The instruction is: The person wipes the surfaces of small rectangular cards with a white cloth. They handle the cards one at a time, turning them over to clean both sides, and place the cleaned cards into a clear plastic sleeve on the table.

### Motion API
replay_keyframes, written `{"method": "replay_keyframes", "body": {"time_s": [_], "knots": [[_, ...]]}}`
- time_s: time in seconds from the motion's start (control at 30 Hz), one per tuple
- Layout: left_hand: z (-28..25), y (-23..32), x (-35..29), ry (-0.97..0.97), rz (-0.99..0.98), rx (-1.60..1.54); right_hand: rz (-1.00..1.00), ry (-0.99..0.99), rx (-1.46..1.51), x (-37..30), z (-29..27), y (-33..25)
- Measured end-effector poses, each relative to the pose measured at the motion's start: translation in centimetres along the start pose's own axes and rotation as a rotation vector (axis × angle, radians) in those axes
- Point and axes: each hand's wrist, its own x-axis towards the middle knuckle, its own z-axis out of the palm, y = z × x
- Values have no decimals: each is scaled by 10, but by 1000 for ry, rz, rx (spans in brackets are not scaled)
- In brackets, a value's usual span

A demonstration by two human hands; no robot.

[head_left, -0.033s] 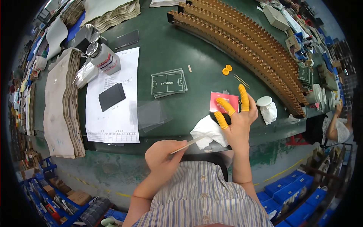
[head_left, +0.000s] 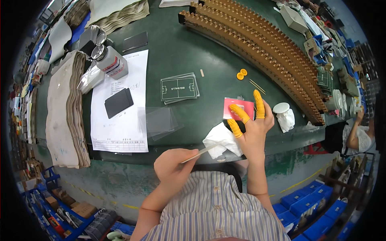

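The left hand (head_left: 175,164) pinches a thin pale piece (head_left: 207,150) between thumb and fingers, with no gap left around it. The piece sticks out toward the right, near the table's front edge, and its tip is by a crumpled white cloth (head_left: 219,136). The right hand (head_left: 254,127) has its fingers spread wide. Three of them wear wrinkly yellow covers (head_left: 260,109) (like tiny stretchy hats). Two covered fingers reach over a flat red card (head_left: 230,105); I cannot tell how hard they press, if at all.

The table (head_left: 173,48) is dark green and a bit shiny. Two small yellow rings (head_left: 241,74) lie near some thin wooden sticks (head_left: 257,86). Long brown racks (head_left: 257,44) with bumpy, toothed edges stand behind them. A stack of green cards (head_left: 179,87) with white lines is in the middle. To the left, smooth black cards (head_left: 119,103) and a white bottle (head_left: 117,66) with a metal top sit on a paper sheet (head_left: 136,86). Next to it is a wavy pile of cloths (head_left: 64,120). Blue bins (head_left: 307,197) are on the floor to the right, and another person (head_left: 358,138) is at the far right.
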Motion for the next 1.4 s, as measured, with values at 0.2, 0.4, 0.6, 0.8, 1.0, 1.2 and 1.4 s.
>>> {"method": "replay_keyframes", "body": {"time_s": [0.2, 0.4, 0.6, 0.8, 1.0, 1.2, 1.4], "knots": [[-2, -5, 3, 15, -11, -19, 4, -1, -4, 1, 3, -2], [-3, -7, 6, 21, 9, -29, 3, 14, -16, 1, 3, -1], [-3, -7, 3, 14, 18, -64, 36, 152, 63, -3, -3, -3], [-4, -6, 3, -2, 60, -87, -67, 334, 238, -41, -21, -18], [-4, -2, 3, -31, 107, -44, -143, 231, 278, -52, -28, -39], [-3, -2, 1, -35, 154, -35, -194, 210, 243, -52, -29, -43], [-6, 0, 0, -35, 177, -5, -189, 198, 242, -53, -27, -45]]}}
